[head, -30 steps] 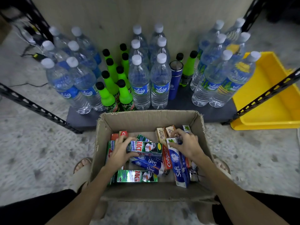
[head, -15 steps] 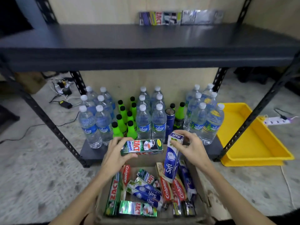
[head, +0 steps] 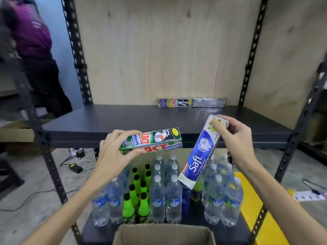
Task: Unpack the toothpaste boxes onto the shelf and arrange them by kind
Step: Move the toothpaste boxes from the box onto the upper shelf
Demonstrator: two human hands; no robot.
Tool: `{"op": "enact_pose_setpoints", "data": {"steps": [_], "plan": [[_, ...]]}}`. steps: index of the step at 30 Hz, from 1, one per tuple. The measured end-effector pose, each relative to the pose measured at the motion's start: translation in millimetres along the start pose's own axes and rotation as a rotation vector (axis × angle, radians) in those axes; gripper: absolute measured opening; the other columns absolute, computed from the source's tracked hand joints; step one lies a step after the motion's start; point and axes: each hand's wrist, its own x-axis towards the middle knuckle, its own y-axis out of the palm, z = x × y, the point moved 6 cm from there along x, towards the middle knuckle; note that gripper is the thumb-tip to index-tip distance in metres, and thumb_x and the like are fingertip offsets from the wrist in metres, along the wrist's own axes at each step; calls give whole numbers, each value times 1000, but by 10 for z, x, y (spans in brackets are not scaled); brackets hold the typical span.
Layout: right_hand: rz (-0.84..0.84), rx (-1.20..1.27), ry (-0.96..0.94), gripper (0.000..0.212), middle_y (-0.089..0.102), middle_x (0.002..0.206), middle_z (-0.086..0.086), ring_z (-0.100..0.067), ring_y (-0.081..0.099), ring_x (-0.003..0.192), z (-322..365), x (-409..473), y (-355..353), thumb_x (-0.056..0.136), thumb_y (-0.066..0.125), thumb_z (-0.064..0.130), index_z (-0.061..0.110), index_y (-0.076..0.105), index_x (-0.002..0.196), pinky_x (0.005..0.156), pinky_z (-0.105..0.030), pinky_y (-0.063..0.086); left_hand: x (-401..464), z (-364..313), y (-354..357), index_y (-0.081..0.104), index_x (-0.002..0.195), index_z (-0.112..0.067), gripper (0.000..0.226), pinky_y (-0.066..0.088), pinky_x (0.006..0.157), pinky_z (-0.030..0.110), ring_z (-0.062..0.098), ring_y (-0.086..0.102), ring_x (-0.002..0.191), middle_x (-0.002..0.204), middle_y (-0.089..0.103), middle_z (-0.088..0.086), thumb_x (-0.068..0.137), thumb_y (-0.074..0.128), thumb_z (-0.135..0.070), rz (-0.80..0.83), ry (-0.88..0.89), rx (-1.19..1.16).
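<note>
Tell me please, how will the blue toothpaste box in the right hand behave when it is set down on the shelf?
The blue toothpaste box looks like stiff cardboard, so it should keep its shape. The right hand holds it by one end only, so it is probably light. Its flat sides should not roll on the shelf; stood on end, it may tip.

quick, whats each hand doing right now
Left hand: closed on the green Zact box, held level in front of the shelf.
Right hand: closed on the top end of the blue Saft box, which hangs tilted.
</note>
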Motion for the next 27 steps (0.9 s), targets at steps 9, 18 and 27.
{"op": "enact_pose_setpoints", "data": {"steps": [9,18,27], "plan": [[-224,30,201,27,73,78,-1,-6,55,66,-70,708,-11,88,76,31,5,76,85,62,-19,44,737,214,6,58,120,-53,43,34,106,44,7,47,113,114,54,-22,80,68,-65,54,-94,-2],[-547,-30,434,26,60,91,-11,-23,54,82,-381,1075,-138,91,72,25,4,63,78,73,-26,39,1165,614,217,63,116,-51,40,46,97,42,16,52,113,117,54,-12,79,77,-54,212,-144,6],[-114,-699,480,72,68,122,-16,-39,54,123,-669,1279,-235,83,56,78,17,72,118,107,-50,42,1441,647,487,58,118,-53,38,37,100,38,23,39,118,117,45,2,84,75,-47,252,-167,76]]}}
